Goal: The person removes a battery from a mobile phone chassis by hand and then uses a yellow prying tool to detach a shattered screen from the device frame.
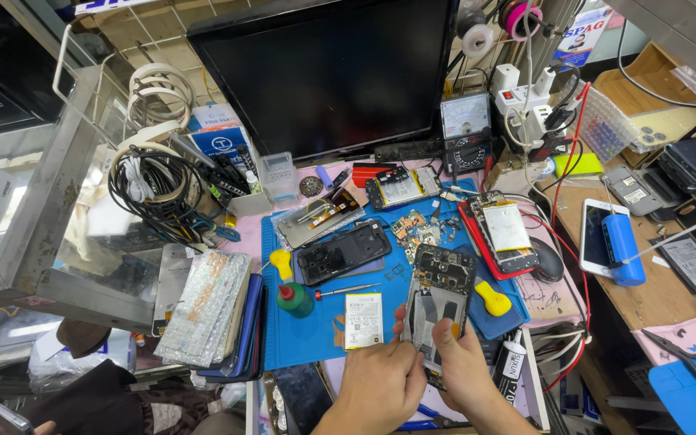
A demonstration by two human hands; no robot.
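Both of my hands hold an opened phone (438,300) with its back off, over the near edge of the blue work mat (308,330). My left hand (380,380) grips its lower left side, thumb on the inner frame. My right hand (469,372) grips the lower right side, thumb pressed on the inside. A white phone battery (363,320) lies flat on the mat just left of the phone. A small screwdriver (346,291) with a red handle lies beyond the battery.
Other opened phones (341,252), (506,232) and loose parts (414,228) cover the mat. A green bottle (294,299), yellow picks (493,300), a stack of cases (207,310), a monitor (328,72), a meter (466,129), tangled cables (151,189) and a blue cylinder (622,248) crowd the bench.
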